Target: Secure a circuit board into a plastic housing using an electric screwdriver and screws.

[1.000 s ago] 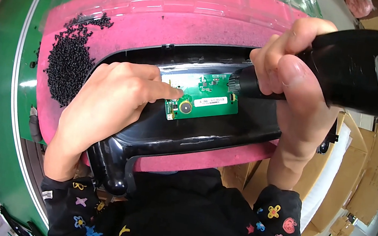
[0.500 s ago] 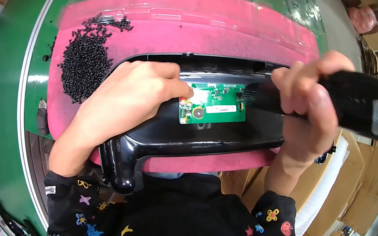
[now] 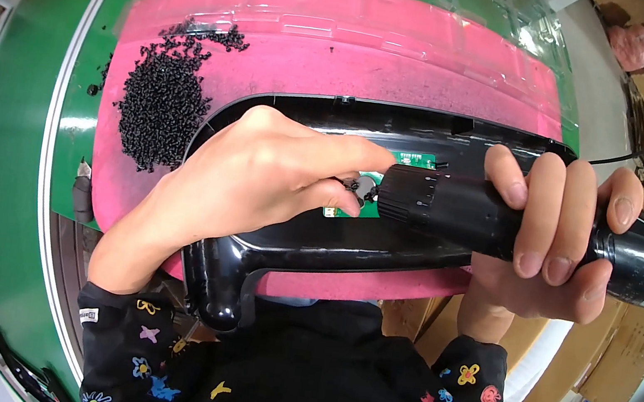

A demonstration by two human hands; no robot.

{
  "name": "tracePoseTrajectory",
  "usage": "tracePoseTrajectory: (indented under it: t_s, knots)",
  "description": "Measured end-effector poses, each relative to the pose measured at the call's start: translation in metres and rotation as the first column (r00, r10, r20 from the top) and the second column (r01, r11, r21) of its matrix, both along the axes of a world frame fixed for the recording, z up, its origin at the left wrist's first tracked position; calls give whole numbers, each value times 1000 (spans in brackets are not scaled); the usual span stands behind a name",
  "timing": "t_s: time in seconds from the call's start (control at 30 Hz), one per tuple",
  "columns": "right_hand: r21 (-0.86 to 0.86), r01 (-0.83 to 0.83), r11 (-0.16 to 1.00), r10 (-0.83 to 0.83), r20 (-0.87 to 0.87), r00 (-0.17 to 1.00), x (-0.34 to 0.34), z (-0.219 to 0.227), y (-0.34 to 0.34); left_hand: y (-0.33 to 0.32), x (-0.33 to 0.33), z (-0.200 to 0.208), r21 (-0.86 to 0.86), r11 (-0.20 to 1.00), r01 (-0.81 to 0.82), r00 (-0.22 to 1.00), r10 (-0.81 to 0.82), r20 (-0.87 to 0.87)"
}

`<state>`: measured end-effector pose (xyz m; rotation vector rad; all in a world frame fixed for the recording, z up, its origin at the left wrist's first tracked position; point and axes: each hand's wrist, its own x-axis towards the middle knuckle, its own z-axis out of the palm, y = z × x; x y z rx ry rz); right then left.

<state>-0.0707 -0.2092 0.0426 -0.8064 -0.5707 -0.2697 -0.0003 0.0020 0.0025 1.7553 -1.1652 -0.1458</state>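
My right hand (image 3: 557, 230) is wrapped round a black electric screwdriver (image 3: 455, 209), held nearly level with its nose pointing left. Just off that nose, the thumb and forefinger of my left hand (image 3: 276, 169) curl round a few small black screws (image 3: 351, 185). Both hands are over a green circuit board (image 3: 417, 160), which lies inside a glossy black plastic housing (image 3: 306, 246). Most of the board is hidden by my left fingers and the screwdriver. The screwdriver's bit cannot be made out clearly.
A heap of small black screws (image 3: 159, 104) sits left of the housing on a pink mat (image 3: 434, 80). Clear plastic trays (image 3: 326, 12) lie along the far side. Cardboard boxes (image 3: 595, 362) stand at the right, and a dark cable (image 3: 632, 155) runs behind the screwdriver.
The screwdriver has swung from a raised, blurred position to a level one with its nose nearer my left fingers. My left hand has moved right, over the board, with screws now showing in its fingers.
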Motion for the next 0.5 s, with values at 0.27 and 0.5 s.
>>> tracePoseTrajectory:
  t_s: [0.27, 0.5]
  knots:
    - [-102, 10, 995, -13, -24, 1000, -2, 1, 2, -1, 0, 0, 24, 999, -40, 997, 38, 61]
    - [-183, 28, 983, -33, -26, 999, 2, -3, 1, 5, 1, 2, 286, 946, -152, 987, 159, -2]
